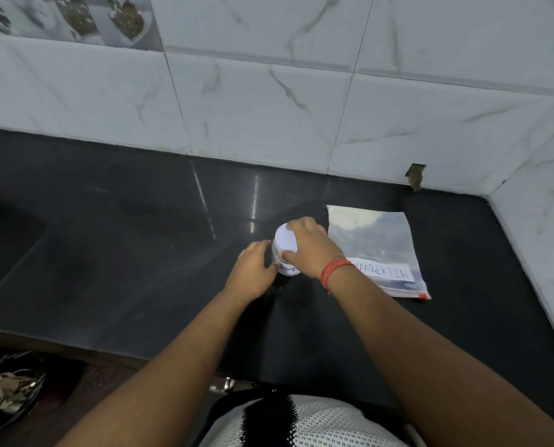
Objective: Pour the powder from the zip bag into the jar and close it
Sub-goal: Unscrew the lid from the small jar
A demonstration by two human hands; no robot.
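One jar (pixel 285 253), one zip bag (pixel 375 250), two hands

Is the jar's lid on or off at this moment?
On: the white lid sits atop the jar, right hand gripping it. Fully tightened: cannot tell.

My left hand (pixel 253 269) gripped the jar (pixel 283 267) while my right hand (pixel 308 250) grasped its white lid (pixel 286 241). The zip bag (pixel 379 250) lay flat just beside, on the black counter (pixel 124 253).

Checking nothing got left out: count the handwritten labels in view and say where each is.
2. One on the jar, partly hidden between both hands; one on the zip bag lying flat on the counter, right of the jar, reading partly "MILK POW".
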